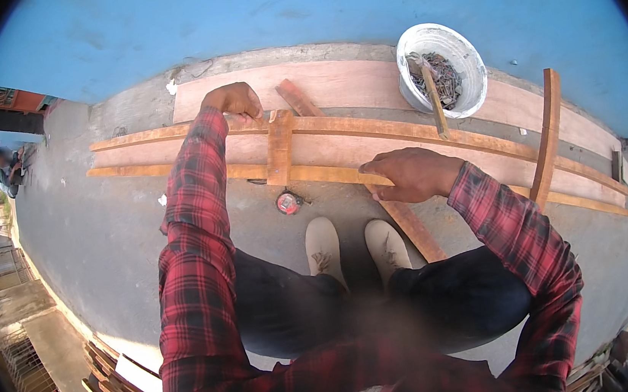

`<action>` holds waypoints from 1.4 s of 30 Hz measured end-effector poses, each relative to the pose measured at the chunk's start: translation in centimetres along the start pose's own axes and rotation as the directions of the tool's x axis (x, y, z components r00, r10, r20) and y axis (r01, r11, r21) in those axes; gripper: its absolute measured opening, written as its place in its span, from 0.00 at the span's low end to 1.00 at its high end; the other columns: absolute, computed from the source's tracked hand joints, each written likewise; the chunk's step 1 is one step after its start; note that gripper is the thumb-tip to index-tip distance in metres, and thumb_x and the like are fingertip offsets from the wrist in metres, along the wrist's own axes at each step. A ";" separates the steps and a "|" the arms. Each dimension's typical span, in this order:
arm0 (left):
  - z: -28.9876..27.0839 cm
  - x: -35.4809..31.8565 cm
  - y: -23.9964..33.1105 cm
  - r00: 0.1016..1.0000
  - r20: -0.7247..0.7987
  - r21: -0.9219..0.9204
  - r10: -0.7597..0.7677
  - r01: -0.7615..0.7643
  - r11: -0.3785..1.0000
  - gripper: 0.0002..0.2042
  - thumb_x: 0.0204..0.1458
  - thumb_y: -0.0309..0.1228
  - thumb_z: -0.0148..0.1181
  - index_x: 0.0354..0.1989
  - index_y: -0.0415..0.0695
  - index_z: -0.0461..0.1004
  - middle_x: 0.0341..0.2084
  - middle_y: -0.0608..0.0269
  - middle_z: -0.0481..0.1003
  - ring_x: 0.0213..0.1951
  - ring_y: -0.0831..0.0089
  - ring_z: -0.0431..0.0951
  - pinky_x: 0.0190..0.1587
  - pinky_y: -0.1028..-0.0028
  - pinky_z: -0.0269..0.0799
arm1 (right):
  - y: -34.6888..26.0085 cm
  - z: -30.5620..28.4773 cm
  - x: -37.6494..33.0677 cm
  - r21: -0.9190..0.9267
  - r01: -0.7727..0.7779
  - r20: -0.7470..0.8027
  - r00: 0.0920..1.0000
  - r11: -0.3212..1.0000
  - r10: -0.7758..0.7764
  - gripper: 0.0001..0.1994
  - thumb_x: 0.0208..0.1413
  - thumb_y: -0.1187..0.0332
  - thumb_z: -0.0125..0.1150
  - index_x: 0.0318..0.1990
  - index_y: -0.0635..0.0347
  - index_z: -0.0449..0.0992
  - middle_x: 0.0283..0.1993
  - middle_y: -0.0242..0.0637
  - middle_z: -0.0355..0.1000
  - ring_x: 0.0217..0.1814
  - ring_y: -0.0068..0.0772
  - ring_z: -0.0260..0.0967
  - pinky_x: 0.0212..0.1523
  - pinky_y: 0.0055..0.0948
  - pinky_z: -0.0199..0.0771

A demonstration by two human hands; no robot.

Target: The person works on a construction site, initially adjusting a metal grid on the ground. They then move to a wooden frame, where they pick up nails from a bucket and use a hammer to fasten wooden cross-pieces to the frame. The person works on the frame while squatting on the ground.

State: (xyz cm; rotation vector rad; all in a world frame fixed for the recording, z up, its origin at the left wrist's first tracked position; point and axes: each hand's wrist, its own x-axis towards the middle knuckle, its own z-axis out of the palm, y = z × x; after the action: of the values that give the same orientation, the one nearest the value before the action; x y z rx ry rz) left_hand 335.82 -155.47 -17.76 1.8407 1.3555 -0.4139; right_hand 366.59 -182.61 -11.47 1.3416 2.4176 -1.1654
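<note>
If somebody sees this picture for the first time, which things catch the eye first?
First, the two long wooden slats lying across the grey ground, joined by a short crosspiece. The left hand rests on the far slat, and the right hand presses the near one. A white bucket stands behind, upper right.

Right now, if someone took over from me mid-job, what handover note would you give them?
Left hand: resting on the far wooden rail, beside the short cross piece; whether it grips cannot be told.
Right hand: pressed flat on the near wooden rail.
Both rails lie parallel over a wide board on the concrete ground.
Done: cross piece sits across both rails.
Left: whether it is fastened cannot be told. White bucket of nails with a hammer handle stands far right; tape measure lies by the shoes.
</note>
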 end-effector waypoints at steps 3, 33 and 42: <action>-0.8 2.0 -0.7 0.783 -0.604 0.203 0.148 -0.028 0.979 0.26 0.49 0.39 0.65 0.56 0.40 0.72 0.51 0.50 0.76 0.51 0.58 0.77 0.55 0.63 0.73 | 0.3 0.4 0.0 -0.014 0.009 0.005 1.000 1.000 -0.009 0.26 0.60 0.57 0.55 0.62 0.62 0.66 0.58 0.49 0.68 0.60 0.52 0.65 0.60 0.43 0.65; 0.5 10.3 -2.7 0.930 -0.151 0.214 0.334 -0.299 0.930 0.29 0.50 0.34 0.60 0.60 0.29 0.65 0.30 0.59 0.77 0.30 0.71 0.77 0.38 0.71 0.73 | 2.1 2.3 -0.4 -0.091 -0.029 -0.017 0.999 0.995 0.027 0.29 0.53 0.55 0.61 0.61 0.60 0.68 0.55 0.51 0.72 0.59 0.51 0.69 0.58 0.46 0.68; 0.6 9.5 -0.6 0.931 -0.165 0.270 0.324 -0.274 0.923 0.30 0.49 0.38 0.62 0.59 0.35 0.67 0.39 0.55 0.78 0.43 0.66 0.78 0.50 0.68 0.71 | 2.7 0.8 -0.8 -0.078 -0.058 0.012 0.998 0.995 0.059 0.29 0.55 0.54 0.59 0.61 0.60 0.67 0.56 0.50 0.71 0.59 0.52 0.68 0.58 0.46 0.68</action>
State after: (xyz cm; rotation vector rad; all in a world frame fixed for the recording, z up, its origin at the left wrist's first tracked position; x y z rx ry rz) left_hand 338.91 -149.69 -24.75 2.3096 1.1643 -0.2382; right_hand 368.93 -182.93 -13.16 1.3664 2.3712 -1.0513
